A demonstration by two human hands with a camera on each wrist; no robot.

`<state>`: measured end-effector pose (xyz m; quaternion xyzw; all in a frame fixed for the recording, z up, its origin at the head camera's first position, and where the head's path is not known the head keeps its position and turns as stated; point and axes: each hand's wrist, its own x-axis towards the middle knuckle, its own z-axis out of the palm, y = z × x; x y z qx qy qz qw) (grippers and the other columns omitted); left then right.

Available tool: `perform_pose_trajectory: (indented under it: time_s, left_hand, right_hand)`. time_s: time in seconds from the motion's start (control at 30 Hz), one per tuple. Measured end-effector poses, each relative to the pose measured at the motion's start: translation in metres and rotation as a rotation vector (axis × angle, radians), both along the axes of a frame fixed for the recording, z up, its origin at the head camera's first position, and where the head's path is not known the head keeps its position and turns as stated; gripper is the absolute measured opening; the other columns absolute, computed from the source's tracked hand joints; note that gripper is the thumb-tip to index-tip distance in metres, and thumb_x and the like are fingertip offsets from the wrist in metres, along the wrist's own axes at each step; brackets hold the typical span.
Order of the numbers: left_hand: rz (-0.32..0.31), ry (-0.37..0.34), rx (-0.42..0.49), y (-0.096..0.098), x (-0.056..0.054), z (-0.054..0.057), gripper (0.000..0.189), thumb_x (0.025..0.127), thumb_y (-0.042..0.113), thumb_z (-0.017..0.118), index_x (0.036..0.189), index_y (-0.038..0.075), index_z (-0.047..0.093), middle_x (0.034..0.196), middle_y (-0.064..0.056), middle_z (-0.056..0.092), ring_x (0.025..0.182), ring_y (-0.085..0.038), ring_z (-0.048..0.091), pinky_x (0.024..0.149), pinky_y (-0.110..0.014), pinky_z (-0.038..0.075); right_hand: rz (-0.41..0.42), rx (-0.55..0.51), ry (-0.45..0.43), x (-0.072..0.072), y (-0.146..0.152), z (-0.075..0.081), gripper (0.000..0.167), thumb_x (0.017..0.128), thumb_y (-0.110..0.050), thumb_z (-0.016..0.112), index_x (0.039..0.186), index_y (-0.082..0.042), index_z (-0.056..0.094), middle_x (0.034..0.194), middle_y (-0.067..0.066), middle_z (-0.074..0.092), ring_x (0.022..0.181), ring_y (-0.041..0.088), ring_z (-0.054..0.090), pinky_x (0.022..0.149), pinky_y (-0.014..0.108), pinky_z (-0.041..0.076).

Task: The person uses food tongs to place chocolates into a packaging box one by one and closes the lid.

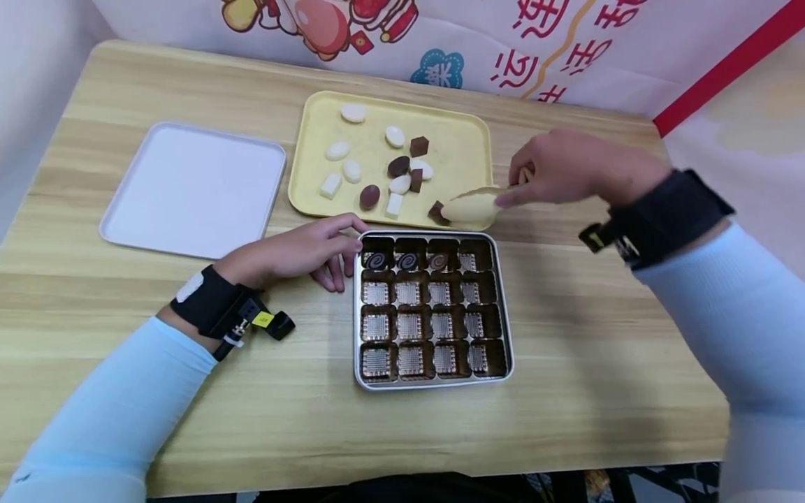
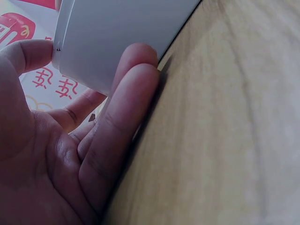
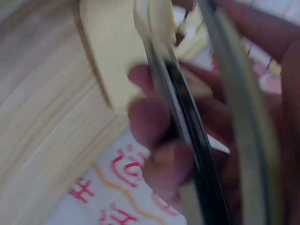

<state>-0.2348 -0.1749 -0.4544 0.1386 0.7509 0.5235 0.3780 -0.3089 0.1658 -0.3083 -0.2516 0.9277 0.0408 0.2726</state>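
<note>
In the head view my right hand (image 1: 560,168) grips cream-tipped tongs (image 1: 473,207) over the near right corner of a yellow tray (image 1: 462,150). Their tip is right at a dark brown chocolate piece (image 1: 437,214). The right wrist view shows the tongs' two long arms (image 3: 246,122) blurred between the fingers. At the far left corner of a silver tin (image 1: 508,367), my left hand (image 1: 302,251) touches the side. In the left wrist view its thumb meets the rim and its fingers lie along the pale wall (image 2: 108,42). Three swirl-topped chocolates (image 1: 407,261) sit in the divided insert's far row.
White oval chocolates (image 1: 353,112), white blocks (image 1: 330,186), brown cubes (image 1: 418,146) and dark ovals (image 1: 370,197) lie scattered on the yellow tray. A white tray (image 1: 195,188) stands at left. A printed banner (image 1: 478,42) hangs behind the wooden table (image 1: 283,419).
</note>
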Motion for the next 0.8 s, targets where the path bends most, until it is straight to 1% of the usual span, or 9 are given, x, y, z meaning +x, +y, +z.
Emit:
perform_pose_trajectory:
  time_s: [0.13,0.2,0.27,0.33,0.47,0.53,0.63,0.7,0.8]
  left_hand:
    - [0.001,-0.009,0.006,-0.003,-0.001,-0.005,0.032,0.107,0.033,0.041,0.136,0.020,0.041,0.104,-0.020,0.063,0.081,-0.033,0.070,0.072,-0.045,0.064]
    - [0.000,-0.007,0.010,-0.003,-0.003,-0.008,0.032,0.107,0.032,0.041,0.137,0.020,0.041,0.103,-0.020,0.064,0.081,-0.034,0.070,0.072,-0.044,0.064]
    - [-0.005,-0.001,0.014,-0.002,-0.004,-0.011,0.032,0.107,0.031,0.041,0.137,0.019,0.040,0.103,-0.020,0.064,0.080,-0.033,0.070,0.072,-0.045,0.064]
    - [-0.009,0.006,0.019,-0.001,-0.005,-0.011,0.032,0.107,0.032,0.041,0.137,0.019,0.041,0.103,-0.020,0.064,0.079,-0.033,0.070,0.071,-0.045,0.064]
    - [-0.020,0.021,0.029,-0.001,-0.005,-0.008,0.032,0.107,0.032,0.041,0.135,0.017,0.041,0.101,-0.019,0.064,0.078,-0.032,0.071,0.070,-0.045,0.064]
    - [-0.021,0.024,0.032,-0.001,-0.005,-0.008,0.032,0.107,0.032,0.042,0.135,0.017,0.041,0.101,-0.019,0.064,0.077,-0.032,0.071,0.069,-0.045,0.064]
    - [-0.016,0.018,0.031,-0.002,-0.005,-0.007,0.032,0.107,0.032,0.042,0.135,0.016,0.041,0.101,-0.019,0.064,0.078,-0.032,0.071,0.070,-0.044,0.064]
    - [-0.014,0.017,0.029,-0.003,-0.004,-0.007,0.033,0.107,0.032,0.042,0.135,0.016,0.041,0.101,-0.019,0.064,0.078,-0.032,0.071,0.070,-0.044,0.064]
    - [-0.012,0.015,0.028,-0.003,-0.004,-0.008,0.032,0.107,0.032,0.042,0.135,0.016,0.041,0.101,-0.019,0.064,0.078,-0.032,0.071,0.070,-0.044,0.064]
  right_hand:
    - [-0.117,0.107,-0.230,-0.037,-0.006,-0.001,0.060,0.092,-0.069,0.053,0.098,-0.012,0.073,0.093,0.004,0.069,0.061,0.016,0.061,0.059,0.029,0.051]
    - [-0.139,0.156,-0.269,-0.047,-0.010,0.000,0.061,0.092,-0.070,0.052,0.092,-0.012,0.072,0.090,0.002,0.067,0.059,0.015,0.060,0.056,0.028,0.049]
    - [-0.146,0.177,-0.250,-0.050,-0.014,0.002,0.060,0.092,-0.069,0.054,0.082,-0.012,0.069,0.079,0.000,0.062,0.057,0.015,0.059,0.054,0.026,0.047]
    - [-0.139,0.187,-0.199,-0.046,-0.020,0.006,0.057,0.091,-0.067,0.057,0.080,-0.012,0.066,0.072,-0.002,0.056,0.056,0.016,0.058,0.053,0.026,0.046]
    - [-0.092,0.210,-0.083,-0.030,-0.033,0.017,0.057,0.089,-0.066,0.061,0.077,-0.011,0.060,0.065,-0.003,0.049,0.056,0.016,0.054,0.054,0.028,0.042]
    - [-0.050,0.238,-0.036,-0.021,-0.040,0.020,0.058,0.089,-0.066,0.060,0.073,-0.011,0.057,0.062,-0.004,0.048,0.054,0.014,0.047,0.053,0.028,0.039]
    - [0.007,0.280,0.032,-0.011,-0.049,0.019,0.060,0.090,-0.065,0.059,0.065,-0.013,0.043,0.057,-0.006,0.036,0.052,0.012,0.035,0.052,0.028,0.034]
    - [0.014,0.292,0.061,-0.006,-0.054,0.016,0.058,0.091,-0.065,0.058,0.068,-0.014,0.044,0.061,-0.004,0.036,0.056,0.013,0.036,0.055,0.029,0.036]
    - [0.014,0.278,0.102,0.000,-0.058,0.013,0.055,0.092,-0.062,0.059,0.079,-0.009,0.052,0.072,0.002,0.048,0.066,0.020,0.048,0.061,0.034,0.046]
